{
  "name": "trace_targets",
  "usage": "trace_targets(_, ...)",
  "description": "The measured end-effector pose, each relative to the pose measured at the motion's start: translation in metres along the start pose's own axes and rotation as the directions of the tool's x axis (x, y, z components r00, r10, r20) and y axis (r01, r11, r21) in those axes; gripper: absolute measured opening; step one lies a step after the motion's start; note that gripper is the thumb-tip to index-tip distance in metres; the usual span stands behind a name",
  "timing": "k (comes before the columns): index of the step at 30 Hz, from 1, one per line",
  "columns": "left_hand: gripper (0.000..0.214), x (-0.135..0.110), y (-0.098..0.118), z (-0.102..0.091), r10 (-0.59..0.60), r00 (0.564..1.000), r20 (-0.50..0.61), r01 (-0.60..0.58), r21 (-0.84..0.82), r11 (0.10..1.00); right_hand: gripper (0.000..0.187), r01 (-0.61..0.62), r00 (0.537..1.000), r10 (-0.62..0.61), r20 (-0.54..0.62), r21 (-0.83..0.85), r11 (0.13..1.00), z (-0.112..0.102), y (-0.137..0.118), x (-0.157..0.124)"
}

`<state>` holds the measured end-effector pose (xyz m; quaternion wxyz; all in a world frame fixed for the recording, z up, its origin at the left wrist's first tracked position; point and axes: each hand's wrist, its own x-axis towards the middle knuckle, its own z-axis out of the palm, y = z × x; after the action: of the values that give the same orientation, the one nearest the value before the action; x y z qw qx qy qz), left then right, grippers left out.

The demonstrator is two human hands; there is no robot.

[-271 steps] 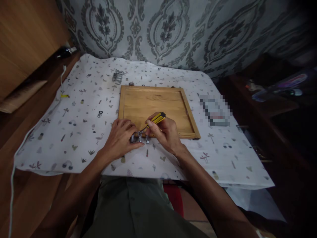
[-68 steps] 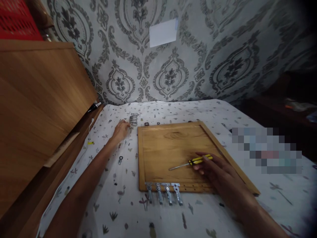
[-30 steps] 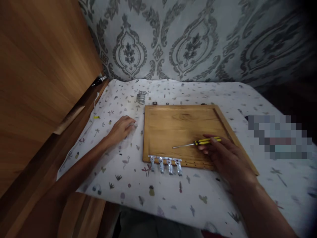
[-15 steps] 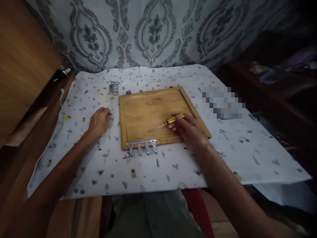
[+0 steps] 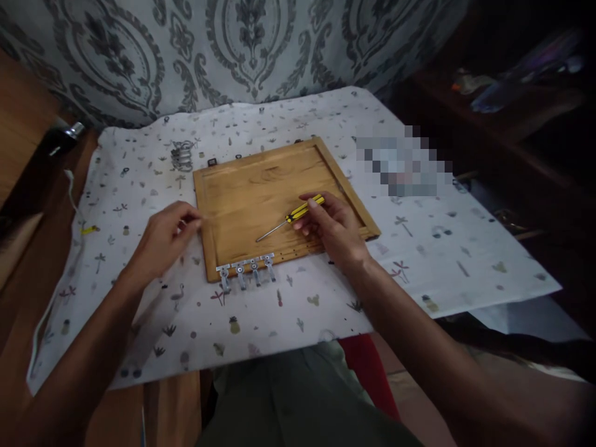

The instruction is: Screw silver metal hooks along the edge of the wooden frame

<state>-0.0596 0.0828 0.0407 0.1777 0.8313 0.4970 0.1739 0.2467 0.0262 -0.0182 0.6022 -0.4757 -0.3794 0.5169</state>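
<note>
My right hand (image 5: 338, 230) is closed round the yellow-and-black handle of a screwdriver (image 5: 291, 218). Its thin metal shaft points left and down over a framed wooden panel (image 5: 261, 192), which lies flat on the table. My left hand (image 5: 165, 239) is beside the panel's left edge, thumb and fingers drawn together; whatever they may hold is too small to make out. Along the left part of the panel's near edge sit several metal clips (image 5: 254, 268) in a row, their lower ends sticking out past the frame. Small dark holes mark the edge to their right.
A white printed cloth (image 5: 298, 323) covers the table. Several more metal clips (image 5: 181, 155) lie bunched beyond the panel's far left corner. At the right a blurred-out packet (image 5: 403, 164) rests on the cloth. A patterned curtain (image 5: 251, 43) hangs behind, and a white cord (image 5: 77, 198) runs along the left edge.
My left hand has come closer to the panel's left edge, its fingers less tightly curled. My right hand still holds the screwdriver above the panel. The whole view has shifted and turned slightly.
</note>
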Motion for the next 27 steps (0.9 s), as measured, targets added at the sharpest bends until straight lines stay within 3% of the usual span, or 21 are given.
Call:
trace_targets(2, 0.020, -0.001, 0.025, 0.001, 0.102, 0.987, 0.122, -0.088, -0.118, 0.989, 0.052, 0.014, 1.000, -0.014, 0.005, -0.010, 1.000, 0.000, -0.001, 0.000)
trace_targets(5, 0.021, 0.002, 0.053, 0.006, 0.200, 0.935, 0.294, -0.138, -0.220, 0.966, 0.054, 0.034, 0.999, -0.033, 0.012, -0.021, 0.999, -0.001, -0.001, -0.001)
trace_targets(10, 0.018, 0.015, 0.070, 0.018, 0.255, 0.836, 0.486, -0.117, -0.296, 0.948, 0.052, 0.031, 1.000, -0.031, 0.005, -0.017, 0.999, -0.001, -0.001, -0.002)
trace_targets(18, 0.019, 0.023, 0.076, 0.030, 0.273, 0.763, 0.586, -0.148, -0.253, 0.956, 0.054, 0.058, 0.998, -0.058, 0.031, -0.028, 0.998, -0.003, 0.000, -0.001)
trace_targets(27, 0.022, 0.024, 0.074, 0.035, 0.247, 0.770, 0.588, -0.127, -0.238, 0.963, 0.050, 0.080, 0.995, -0.078, 0.062, -0.045, 0.996, -0.004, -0.005, -0.004)
